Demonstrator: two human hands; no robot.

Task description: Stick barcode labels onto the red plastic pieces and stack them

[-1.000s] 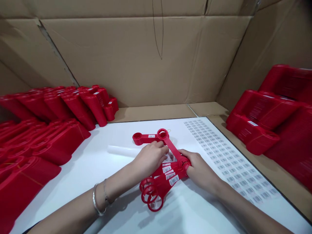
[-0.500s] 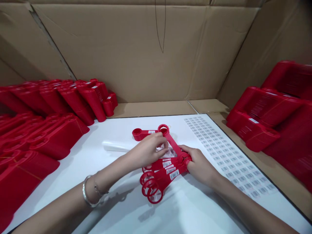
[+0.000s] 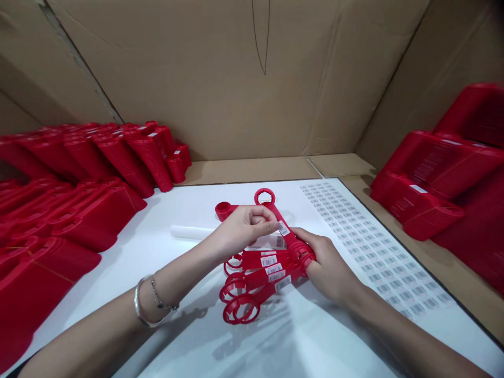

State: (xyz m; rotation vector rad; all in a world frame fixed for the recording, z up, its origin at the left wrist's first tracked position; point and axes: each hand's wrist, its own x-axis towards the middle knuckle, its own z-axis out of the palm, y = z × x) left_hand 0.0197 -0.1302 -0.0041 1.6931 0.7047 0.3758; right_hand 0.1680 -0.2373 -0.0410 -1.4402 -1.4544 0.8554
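Head view: left hand (image 3: 244, 227) sits on the top red arm (image 3: 271, 210) of a fanned bunch of red plastic pieces (image 3: 255, 278). Its thumb & forefinger are closed narrow on a small barcode sticker (image 3: 283, 229) approx mid-arm. Right hand (image 3: 328, 268) is wrapped tight round the bunch's joined end, near the centre of the worktop (image 3: 299, 336), pinning it down. The lower arms splay twd the person, each w/ a sticker on, ring ends resting on the white surface. A clear roll (image 3: 189, 232) lies just behind the left hand, partly hidden. A sheet of barcode labels (image 3: 366, 247) lies flat just right of the right hand. Stacks of like red pieces stand at left (image 3: 79, 210) & at right (image 3: 429, 178), w/ cardboard walls (image 3: 216, 94) behind.

Risks, as I judge them:
- The sticker could land crooked or creased if the fingers slide before it's pressed flat, since the arm is narrow & leaves little margin.
- The sticker edge may cling to a fingertip & lift.
- If the right-hand grip slackens, the fan may swing shut & the top arm shift under the left fingers.
- The left forearm w/ bracelet (image 3: 147, 307) hangs low over the ring ends, so a dip could knock them askew.
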